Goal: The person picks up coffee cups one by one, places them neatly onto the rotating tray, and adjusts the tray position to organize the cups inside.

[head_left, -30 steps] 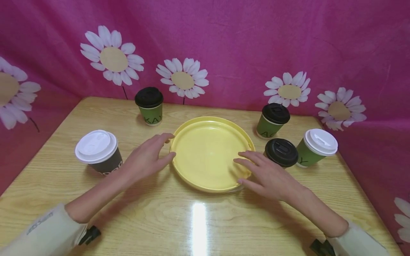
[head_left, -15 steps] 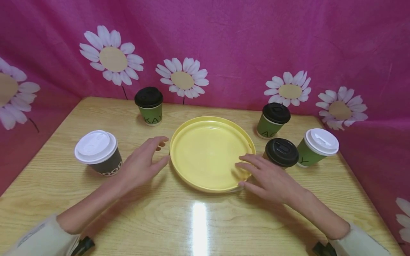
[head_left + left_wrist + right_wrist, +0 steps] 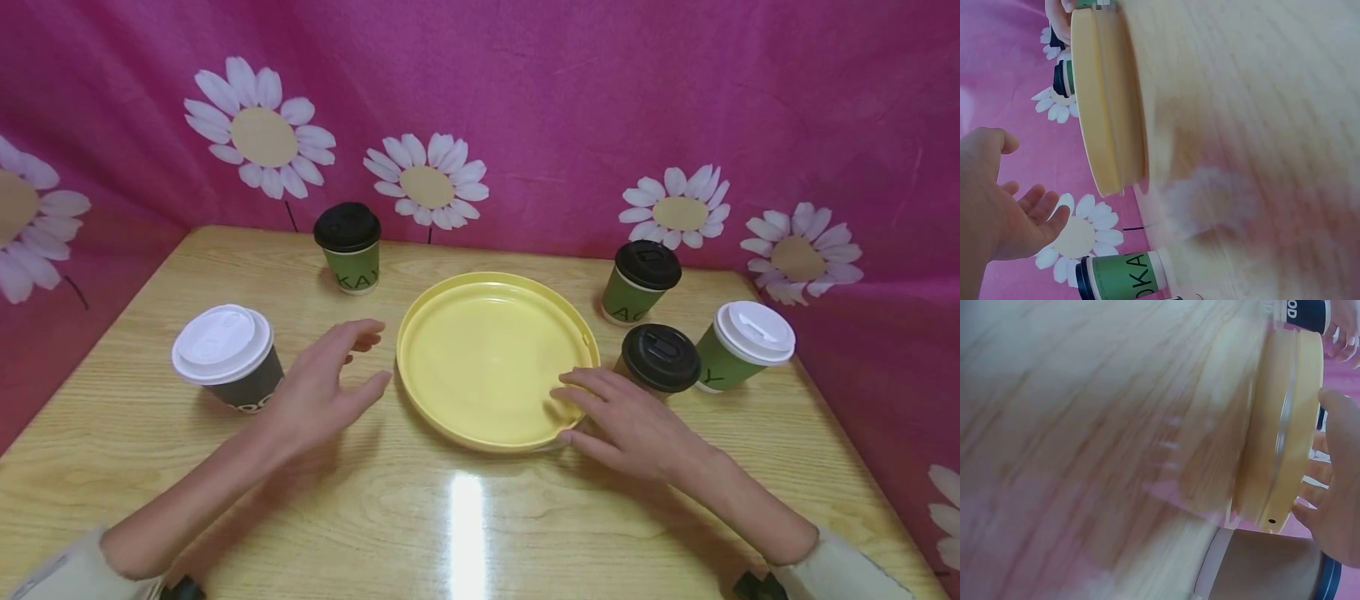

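Note:
A round yellow tray (image 3: 495,362) with a raised rim sits mid-table. Left of it hovers my left hand (image 3: 318,387), thumb and fingers spread apart, holding nothing; in the left wrist view a gap separates that hand (image 3: 1013,206) from the tray (image 3: 1100,106). My right hand (image 3: 637,421) is at the tray's right side, its relaxed fingers reaching over the rim. The right wrist view has the thumb of this hand (image 3: 1341,481) at the rim; firm contact is hard to judge. A black-lidded cup (image 3: 660,358) stands just behind the right hand, partly hidden by it.
A dark cup with a white lid (image 3: 223,346) stands left of the left hand. Green cups with black lids stand at the back left (image 3: 348,250) and back right (image 3: 640,283). Farther right is a white-lidded green cup (image 3: 742,346). Pink flowered cloth (image 3: 540,125) borders the table.
My left hand has drawn away from the tray's left rim, leftward and slightly toward me. The right hand has barely shifted; tray and cups stay in place.

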Tool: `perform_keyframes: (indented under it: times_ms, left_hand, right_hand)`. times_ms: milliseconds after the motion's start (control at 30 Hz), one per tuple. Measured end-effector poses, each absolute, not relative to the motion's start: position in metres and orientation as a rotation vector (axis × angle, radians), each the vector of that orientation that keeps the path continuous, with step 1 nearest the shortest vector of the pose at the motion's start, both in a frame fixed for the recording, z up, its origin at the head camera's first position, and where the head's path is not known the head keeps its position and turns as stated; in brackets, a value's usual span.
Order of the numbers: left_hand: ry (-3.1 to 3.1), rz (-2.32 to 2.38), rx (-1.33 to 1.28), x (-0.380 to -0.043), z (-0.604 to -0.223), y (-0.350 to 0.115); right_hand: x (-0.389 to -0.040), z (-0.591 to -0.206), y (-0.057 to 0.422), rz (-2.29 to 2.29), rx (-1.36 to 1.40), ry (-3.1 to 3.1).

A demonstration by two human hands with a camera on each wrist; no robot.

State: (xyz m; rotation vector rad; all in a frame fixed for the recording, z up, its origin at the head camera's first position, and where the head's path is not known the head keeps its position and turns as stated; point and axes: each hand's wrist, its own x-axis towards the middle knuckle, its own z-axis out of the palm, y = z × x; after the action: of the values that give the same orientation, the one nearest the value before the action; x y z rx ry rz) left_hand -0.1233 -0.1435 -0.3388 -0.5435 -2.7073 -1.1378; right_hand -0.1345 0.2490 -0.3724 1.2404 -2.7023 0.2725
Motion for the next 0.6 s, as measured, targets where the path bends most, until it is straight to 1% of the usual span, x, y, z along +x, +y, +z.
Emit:
perform_keyframes:
  times_ms: [600]
  left_hand:
    - [-2.568,-1.268,-0.524,-0.101,-0.347,-0.157]
  right_hand:
    - [-0.135,-0.379,0.249,0.228,1.312,-2.693]
